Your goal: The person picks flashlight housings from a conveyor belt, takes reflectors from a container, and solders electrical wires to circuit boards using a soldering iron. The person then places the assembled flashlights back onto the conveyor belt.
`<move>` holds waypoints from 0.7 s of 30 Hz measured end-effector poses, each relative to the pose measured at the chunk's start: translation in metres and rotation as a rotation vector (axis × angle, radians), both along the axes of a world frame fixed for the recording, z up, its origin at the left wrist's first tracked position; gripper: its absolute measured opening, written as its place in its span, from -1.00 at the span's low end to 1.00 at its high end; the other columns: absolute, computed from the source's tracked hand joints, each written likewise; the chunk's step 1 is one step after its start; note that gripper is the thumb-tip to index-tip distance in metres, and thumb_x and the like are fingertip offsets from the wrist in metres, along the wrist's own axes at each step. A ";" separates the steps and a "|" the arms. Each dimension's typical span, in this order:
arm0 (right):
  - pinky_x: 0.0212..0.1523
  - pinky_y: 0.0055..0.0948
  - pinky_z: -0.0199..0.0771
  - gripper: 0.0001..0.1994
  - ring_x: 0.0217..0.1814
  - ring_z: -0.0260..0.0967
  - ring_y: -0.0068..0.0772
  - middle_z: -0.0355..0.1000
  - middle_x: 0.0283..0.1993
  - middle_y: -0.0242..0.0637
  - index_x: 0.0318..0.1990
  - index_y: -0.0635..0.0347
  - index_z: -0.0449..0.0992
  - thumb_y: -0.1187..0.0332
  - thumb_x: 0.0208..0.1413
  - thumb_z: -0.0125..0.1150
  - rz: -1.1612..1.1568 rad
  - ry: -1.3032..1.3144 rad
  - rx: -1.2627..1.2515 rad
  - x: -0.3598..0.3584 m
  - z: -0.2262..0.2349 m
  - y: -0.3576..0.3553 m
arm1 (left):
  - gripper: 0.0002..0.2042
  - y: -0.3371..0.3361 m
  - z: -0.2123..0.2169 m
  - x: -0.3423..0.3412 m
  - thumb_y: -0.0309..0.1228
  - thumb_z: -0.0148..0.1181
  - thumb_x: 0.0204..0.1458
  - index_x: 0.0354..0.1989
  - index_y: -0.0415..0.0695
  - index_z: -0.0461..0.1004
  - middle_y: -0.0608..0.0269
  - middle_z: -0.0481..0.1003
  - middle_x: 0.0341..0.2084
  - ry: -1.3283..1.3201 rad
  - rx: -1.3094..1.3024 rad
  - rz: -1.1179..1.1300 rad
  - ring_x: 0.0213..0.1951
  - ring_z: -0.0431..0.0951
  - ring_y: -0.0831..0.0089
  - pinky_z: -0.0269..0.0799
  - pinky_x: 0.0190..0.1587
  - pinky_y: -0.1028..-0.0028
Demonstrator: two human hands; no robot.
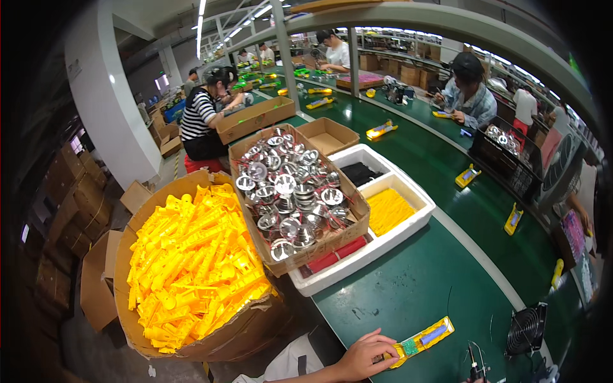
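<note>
My left hand [367, 357] comes in from the lower edge, its fingers closed on the near end of a yellow plastic flashlight housing [449, 324] on the green bench. In that housing lie a small green circuit board [409, 347] and a blue-purple cylindrical battery [433, 335]. A thin dark wire rises from it. To its right, a thin dark tool like a soldering iron [474, 370] points up from the lower edge. Of my right hand at most a sliver shows below that tool; its fingers are cut off.
Left of the bench stands a carton [128, 313] heaped with yellow housings. A box [365, 220] of silver reflectors rests beside a white foam tray [418, 223] holding wires. A black fan [527, 329] stands at right. Beyond, a green conveyor [424, 150] carries yellow units past several co-workers.
</note>
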State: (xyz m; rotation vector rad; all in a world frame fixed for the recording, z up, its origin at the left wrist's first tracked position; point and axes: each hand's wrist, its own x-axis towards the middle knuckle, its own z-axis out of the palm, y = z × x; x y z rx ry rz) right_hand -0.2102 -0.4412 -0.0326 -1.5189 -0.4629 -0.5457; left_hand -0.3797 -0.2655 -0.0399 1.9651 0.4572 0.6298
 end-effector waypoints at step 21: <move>-0.87 -0.74 -0.02 -0.90 -0.81 0.02 -0.64 0.25 -0.49 -0.24 -0.38 0.21 0.09 0.44 0.01 -0.15 0.607 0.372 0.333 0.012 0.062 0.004 | -0.87 -0.003 -0.007 0.006 -0.52 0.26 -0.41 -0.61 -0.06 0.47 0.35 0.23 -0.62 -0.139 0.108 0.322 -0.49 0.33 0.44 0.19 -0.04 0.13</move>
